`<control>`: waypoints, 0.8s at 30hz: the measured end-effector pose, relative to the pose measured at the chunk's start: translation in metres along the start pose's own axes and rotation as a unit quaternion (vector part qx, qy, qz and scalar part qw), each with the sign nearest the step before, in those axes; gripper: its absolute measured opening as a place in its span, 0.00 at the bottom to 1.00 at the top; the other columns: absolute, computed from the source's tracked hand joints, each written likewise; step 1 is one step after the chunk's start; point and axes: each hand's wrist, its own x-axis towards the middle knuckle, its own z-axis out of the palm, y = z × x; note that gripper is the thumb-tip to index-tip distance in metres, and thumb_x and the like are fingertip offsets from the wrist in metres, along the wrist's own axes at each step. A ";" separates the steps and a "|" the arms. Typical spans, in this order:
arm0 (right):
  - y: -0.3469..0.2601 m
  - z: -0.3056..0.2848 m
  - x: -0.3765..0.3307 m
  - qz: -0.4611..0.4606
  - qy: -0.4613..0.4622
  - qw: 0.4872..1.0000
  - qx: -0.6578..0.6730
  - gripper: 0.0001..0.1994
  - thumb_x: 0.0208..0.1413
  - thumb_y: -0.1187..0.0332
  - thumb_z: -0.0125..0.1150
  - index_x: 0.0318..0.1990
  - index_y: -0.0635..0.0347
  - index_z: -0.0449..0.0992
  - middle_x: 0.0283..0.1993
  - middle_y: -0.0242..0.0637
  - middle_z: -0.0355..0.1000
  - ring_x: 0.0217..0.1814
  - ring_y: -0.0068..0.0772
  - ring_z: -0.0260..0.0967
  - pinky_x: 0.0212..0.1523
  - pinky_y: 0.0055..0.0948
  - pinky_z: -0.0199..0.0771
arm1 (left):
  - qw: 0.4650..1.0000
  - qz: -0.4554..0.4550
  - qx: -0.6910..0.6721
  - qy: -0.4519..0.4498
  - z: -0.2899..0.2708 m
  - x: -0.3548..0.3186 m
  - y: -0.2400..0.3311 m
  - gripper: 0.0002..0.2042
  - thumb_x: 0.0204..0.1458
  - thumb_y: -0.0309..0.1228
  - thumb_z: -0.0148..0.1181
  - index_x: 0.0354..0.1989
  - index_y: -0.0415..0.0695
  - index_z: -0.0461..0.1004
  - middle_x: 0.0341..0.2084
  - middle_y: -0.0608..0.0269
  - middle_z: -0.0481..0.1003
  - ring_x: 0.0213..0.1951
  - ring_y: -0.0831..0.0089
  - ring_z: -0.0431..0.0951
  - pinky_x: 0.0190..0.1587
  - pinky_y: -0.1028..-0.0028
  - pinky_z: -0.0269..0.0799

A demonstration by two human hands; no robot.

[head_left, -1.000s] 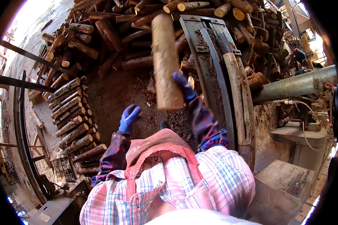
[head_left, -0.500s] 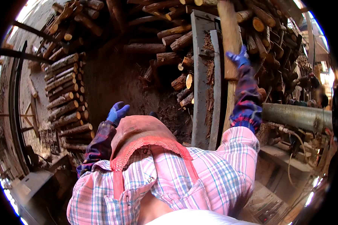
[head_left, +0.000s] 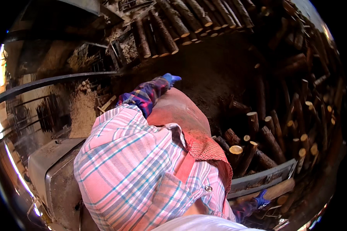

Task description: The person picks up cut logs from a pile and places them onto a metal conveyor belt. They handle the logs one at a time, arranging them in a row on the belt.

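- The right hand [head_left: 261, 200], in a blue rubber glove, lies low at the lower right, its fingers pressed against a pale, round wooden log [head_left: 275, 190]; how tightly they close cannot be told.
- That log rests along a grey metal rail [head_left: 258, 179], just beside the gloved palm.
- The person's pink plaid shirt [head_left: 135, 169] and red cloth apron [head_left: 189, 123] fill the middle.
- The left hand [head_left: 170, 79], also in a blue glove, stretches out on a plaid sleeve, fingers together and holding nothing.
- Beyond it, stacked brown logs [head_left: 189, 23] line the far wall.
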 end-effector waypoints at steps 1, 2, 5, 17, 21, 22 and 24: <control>-0.041 0.000 -0.019 -0.024 -0.005 1.000 0.009 0.25 0.52 0.58 0.60 0.53 0.64 0.66 0.47 0.49 0.70 0.47 0.43 0.68 0.53 0.32 0.68 | 0.999 0.031 0.005 0.022 -0.025 0.018 -0.024 0.20 0.45 0.48 0.64 0.13 0.48 0.67 0.10 0.67 0.63 0.14 0.73 0.61 0.18 0.71 0.55; -0.084 0.001 -0.047 -0.049 -0.036 0.998 0.014 0.24 0.53 0.58 0.59 0.52 0.64 0.67 0.46 0.49 0.70 0.46 0.43 0.68 0.53 0.32 0.68 | 0.997 0.064 0.019 0.042 -0.051 0.050 -0.051 0.20 0.45 0.48 0.64 0.13 0.49 0.67 0.10 0.67 0.62 0.13 0.72 0.60 0.17 0.71 0.55; -0.226 0.014 -0.173 -0.107 -0.259 0.955 0.093 0.19 0.53 0.65 0.60 0.48 0.66 0.67 0.41 0.44 0.71 0.42 0.38 0.70 0.45 0.32 0.70 | 0.992 0.011 -0.080 0.095 -0.109 0.099 -0.018 0.18 0.46 0.46 0.63 0.14 0.50 0.66 0.08 0.69 0.59 0.12 0.74 0.58 0.16 0.72 0.53; -0.434 0.037 -0.470 0.032 -0.749 0.631 0.200 0.28 0.54 0.69 0.60 0.61 0.69 0.58 0.61 0.42 0.60 0.61 0.34 0.58 0.60 0.30 0.57 | 1.000 -0.011 0.002 0.030 -0.205 0.396 0.090 0.22 0.53 0.36 0.56 0.55 0.41 0.68 0.32 0.57 0.73 0.34 0.68 0.73 0.37 0.72 0.70; -0.423 0.061 -0.471 0.191 -0.704 0.659 0.184 0.26 0.55 0.69 0.60 0.60 0.66 0.61 0.55 0.36 0.64 0.55 0.28 0.61 0.56 0.27 0.61 | 0.927 -0.244 0.003 0.285 -0.159 0.435 0.114 0.34 0.42 0.39 0.68 0.55 0.32 0.64 0.50 0.46 0.68 0.51 0.61 0.70 0.54 0.69 0.66; -0.428 0.063 -0.467 0.232 -0.695 0.662 0.157 0.26 0.55 0.69 0.60 0.60 0.65 0.61 0.54 0.35 0.65 0.54 0.25 0.61 0.54 0.26 0.62 | 0.900 -0.280 -0.031 0.332 -0.158 0.433 0.115 0.40 0.35 0.41 0.73 0.55 0.29 0.62 0.53 0.45 0.67 0.52 0.61 0.71 0.54 0.68 0.67; -0.418 0.069 -0.470 0.276 -0.655 0.687 0.154 0.27 0.55 0.63 0.59 0.60 0.61 0.61 0.52 0.34 0.66 0.47 0.25 0.65 0.46 0.25 0.68 | 0.928 -0.203 -0.095 0.297 -0.158 0.402 0.121 0.30 0.38 0.38 0.70 0.48 0.34 0.68 0.48 0.49 0.71 0.48 0.63 0.72 0.51 0.66 0.69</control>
